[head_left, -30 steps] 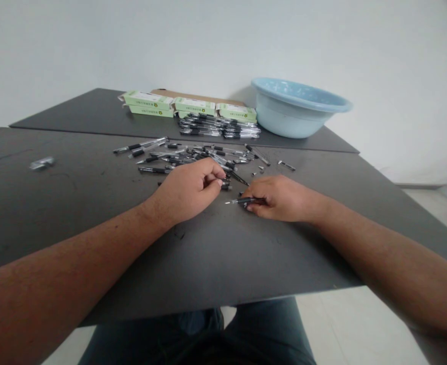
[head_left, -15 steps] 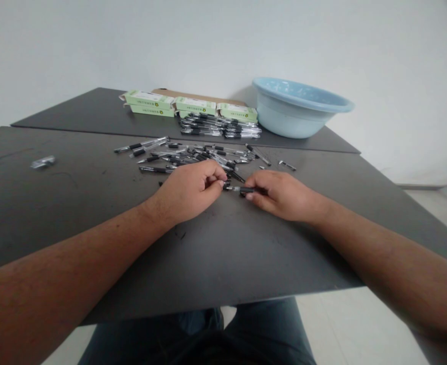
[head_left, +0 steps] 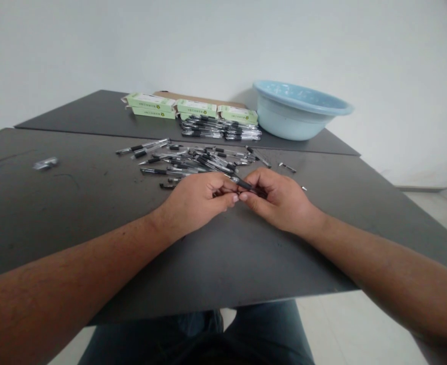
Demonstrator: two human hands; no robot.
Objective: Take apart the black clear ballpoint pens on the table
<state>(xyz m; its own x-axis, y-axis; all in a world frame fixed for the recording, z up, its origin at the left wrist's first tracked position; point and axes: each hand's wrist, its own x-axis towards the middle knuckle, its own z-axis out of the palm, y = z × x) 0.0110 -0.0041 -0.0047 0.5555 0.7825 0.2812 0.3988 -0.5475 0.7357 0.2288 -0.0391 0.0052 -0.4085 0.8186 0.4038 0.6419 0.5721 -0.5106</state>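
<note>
My left hand (head_left: 198, 203) and my right hand (head_left: 278, 197) meet fingertip to fingertip above the dark table (head_left: 94, 213). Both are closed in a pinch on a black pen (head_left: 246, 185) held between them. The right hand grips its barrel. The left hand pinches its near end, and what exactly sits under those fingertips is hidden. Just behind the hands lies a scatter of several loose pens and pen parts (head_left: 193, 158).
A tidy pile of pens (head_left: 219, 129) lies in front of three green boxes (head_left: 193, 106) at the back. A light blue basin (head_left: 297, 109) stands back right. A small clear piece (head_left: 45, 163) lies far left. My legs show below the table's front edge.
My right hand lifted the pen off the table and brought it left to my left hand. Both hands now pinch it together, slightly nearer me than before.
</note>
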